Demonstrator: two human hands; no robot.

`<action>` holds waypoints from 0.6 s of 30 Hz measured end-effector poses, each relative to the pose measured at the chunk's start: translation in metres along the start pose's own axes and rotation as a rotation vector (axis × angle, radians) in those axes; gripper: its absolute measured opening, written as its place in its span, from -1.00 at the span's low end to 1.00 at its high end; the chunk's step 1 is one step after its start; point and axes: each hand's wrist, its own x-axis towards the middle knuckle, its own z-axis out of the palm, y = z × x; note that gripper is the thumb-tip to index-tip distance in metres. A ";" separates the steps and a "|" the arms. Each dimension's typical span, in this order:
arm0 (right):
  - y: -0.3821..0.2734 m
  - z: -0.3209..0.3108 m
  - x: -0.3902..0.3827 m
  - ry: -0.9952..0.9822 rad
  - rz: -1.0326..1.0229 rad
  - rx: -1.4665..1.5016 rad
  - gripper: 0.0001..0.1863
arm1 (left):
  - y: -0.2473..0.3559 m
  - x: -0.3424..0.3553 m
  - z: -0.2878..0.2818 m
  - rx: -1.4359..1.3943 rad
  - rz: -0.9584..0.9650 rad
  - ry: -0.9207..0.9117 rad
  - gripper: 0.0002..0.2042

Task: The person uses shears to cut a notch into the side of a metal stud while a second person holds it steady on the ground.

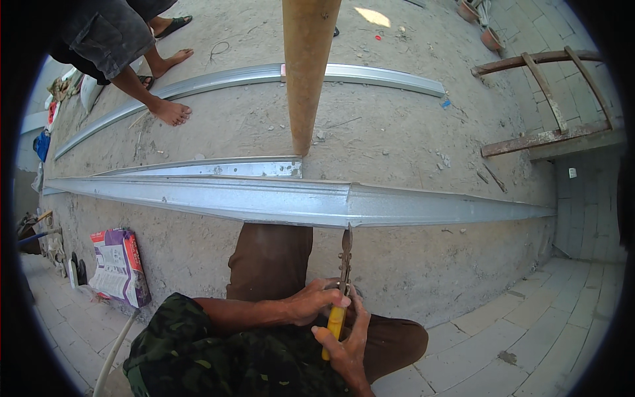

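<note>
My left hand (315, 301) is closed around the upper part of the yellow-handled metal snips (345, 255), near their pivot. My right hand (345, 344) grips the yellow handles lower down. The jaws point away from me and meet the near edge of a long galvanised metal channel (264, 198) lying across in front of me, at a crease or cut in it. Behind that channel lies a shorter metal strip (231, 169).
A brown post (307, 73) stands beyond the channels. A barefoot person's leg (142, 92) is at upper left beside another channel (370, 75). A purple-and-red sack (119, 264) lies at left, a wooden ladder-like frame (536, 137) at right, and pots (491, 38) at upper right.
</note>
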 end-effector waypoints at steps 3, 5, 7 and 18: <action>0.010 -0.002 0.008 0.014 -0.185 -0.212 0.03 | 0.009 -0.001 -0.001 0.016 -0.040 -0.032 -0.33; 0.009 -0.002 0.006 0.006 -0.193 -0.254 -0.02 | 0.021 -0.004 -0.005 0.083 -0.117 -0.082 -0.28; 0.006 -0.002 0.002 0.006 -0.112 -0.153 -0.05 | 0.029 -0.010 -0.017 0.204 -0.119 -0.121 -0.22; -0.012 -0.008 0.012 -0.119 0.177 -0.022 0.02 | 0.041 0.013 0.015 0.098 0.011 0.274 -0.48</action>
